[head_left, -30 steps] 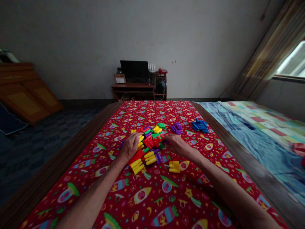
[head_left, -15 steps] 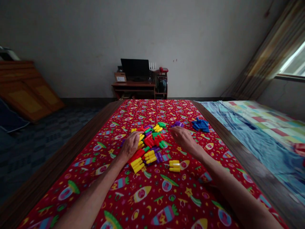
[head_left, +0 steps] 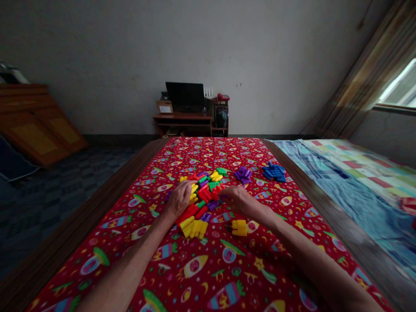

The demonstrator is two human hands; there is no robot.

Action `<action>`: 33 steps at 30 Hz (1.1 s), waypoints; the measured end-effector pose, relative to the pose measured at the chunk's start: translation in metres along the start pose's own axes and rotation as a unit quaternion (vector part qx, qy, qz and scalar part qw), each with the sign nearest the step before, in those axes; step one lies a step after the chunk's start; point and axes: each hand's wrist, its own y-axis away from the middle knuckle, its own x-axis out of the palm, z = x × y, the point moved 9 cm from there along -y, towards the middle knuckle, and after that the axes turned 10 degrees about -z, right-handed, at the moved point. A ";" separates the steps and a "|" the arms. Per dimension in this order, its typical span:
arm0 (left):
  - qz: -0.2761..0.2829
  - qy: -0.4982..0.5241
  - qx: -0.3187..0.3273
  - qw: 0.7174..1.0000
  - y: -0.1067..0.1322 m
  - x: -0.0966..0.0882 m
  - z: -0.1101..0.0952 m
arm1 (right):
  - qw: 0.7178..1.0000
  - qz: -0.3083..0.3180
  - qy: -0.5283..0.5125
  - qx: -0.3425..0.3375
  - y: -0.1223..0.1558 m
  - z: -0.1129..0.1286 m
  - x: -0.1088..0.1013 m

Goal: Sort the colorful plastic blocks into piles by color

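A heap of red, yellow, green and purple bullet-shaped plastic toy pieces (head_left: 204,193) lies mid-table. My left hand (head_left: 180,199) rests on its left side beside yellow pieces (head_left: 194,197); its index finger stretches over them, and the other fingers are mostly hidden. At the heap's right edge my right hand (head_left: 238,199) has its fingers bent together against red and green pieces; whatever is between the fingertips is hidden. Yellow joined pieces (head_left: 195,227) sit at the near side of the heap. Another yellow piece (head_left: 239,227) lies apart, nearer me.
Behind my right hand are a purple cluster (head_left: 243,174) and a blue cluster (head_left: 274,172). A red patterned cloth (head_left: 214,154) covers the table. To the right is a bed (head_left: 328,186); a desk with a monitor (head_left: 185,96) stands by the wall.
My right hand has moved left and nearer, from the purple cluster to the heap's right edge. Yellow pieces at the heap's near side have shifted towards me. My left hand stays about where it was.
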 end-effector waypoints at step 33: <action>0.003 0.004 -0.011 1.000 0.000 0.002 0.003 | 0.994 0.051 -0.070 0.066 -0.018 -0.005 -0.022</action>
